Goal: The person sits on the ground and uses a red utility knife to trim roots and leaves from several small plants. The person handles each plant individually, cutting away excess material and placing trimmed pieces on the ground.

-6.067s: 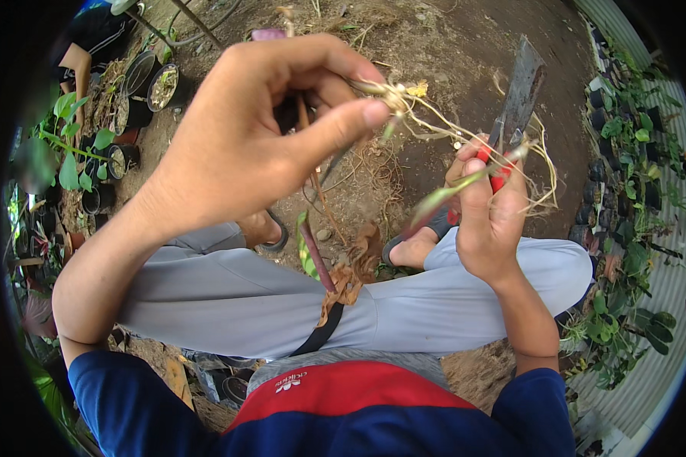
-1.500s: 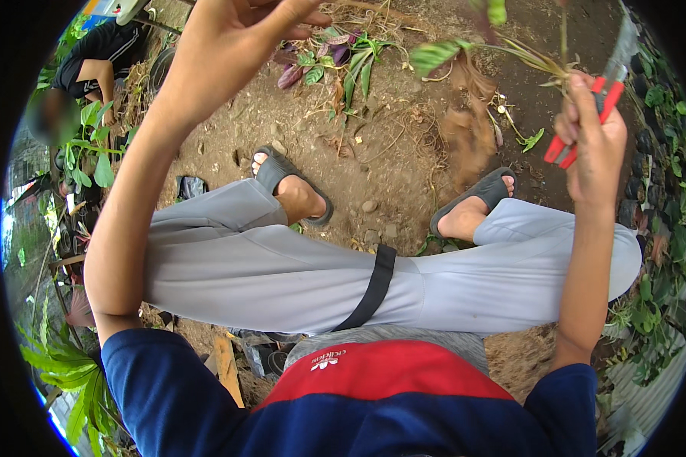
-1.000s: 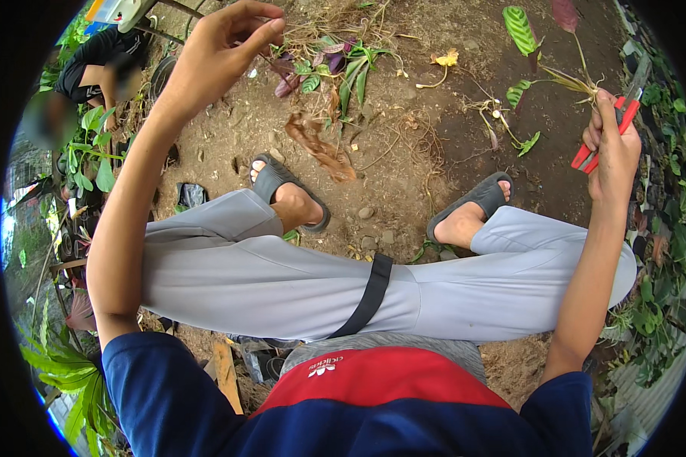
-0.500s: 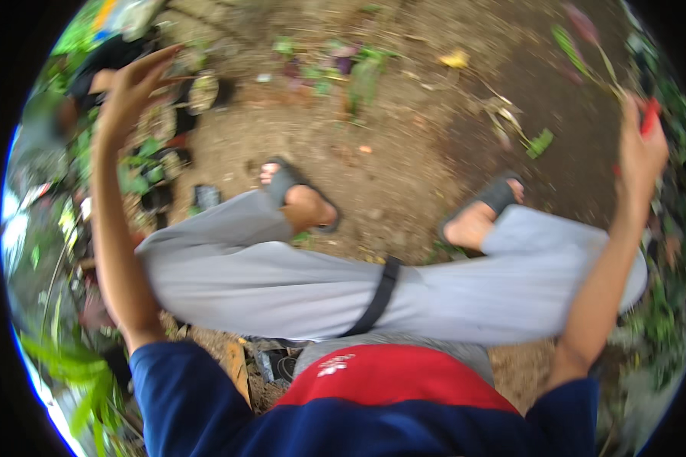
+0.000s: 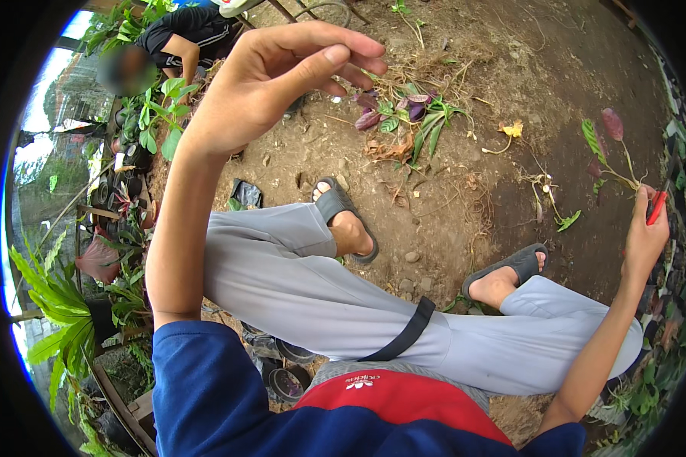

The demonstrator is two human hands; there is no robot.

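Observation:
My left hand [image 5: 282, 84] is raised high over the ground at the upper left. Its fingers are half bent and apart from the thumb, with nothing between them. At the far right, my right hand [image 5: 646, 232] is closed around a red-handled tool [image 5: 656, 207]. The tool's working end is thin and dark, and its exact kind is partly hidden by the fingers. At the same fingertips, leafy cuttings [image 5: 625, 164] with purple and green leaves stick up on pale stems. Left of them on the soil lies a wilted stem with a green leaf [image 5: 567, 221].
A pile of purple and green plant trimmings [image 5: 415, 114] lies ahead on bare soil, near a yellow leaf [image 5: 513, 130]. Another person [image 5: 179, 46] bends down at the upper left. Potted plants [image 5: 68, 320] line the left side; black pots [image 5: 290, 381] stand near my hip.
My left hand has swung rightward and looks larger. The view has shifted and sharpened. My right hand sits lower in the picture, still holding the red-handled tool and cuttings.

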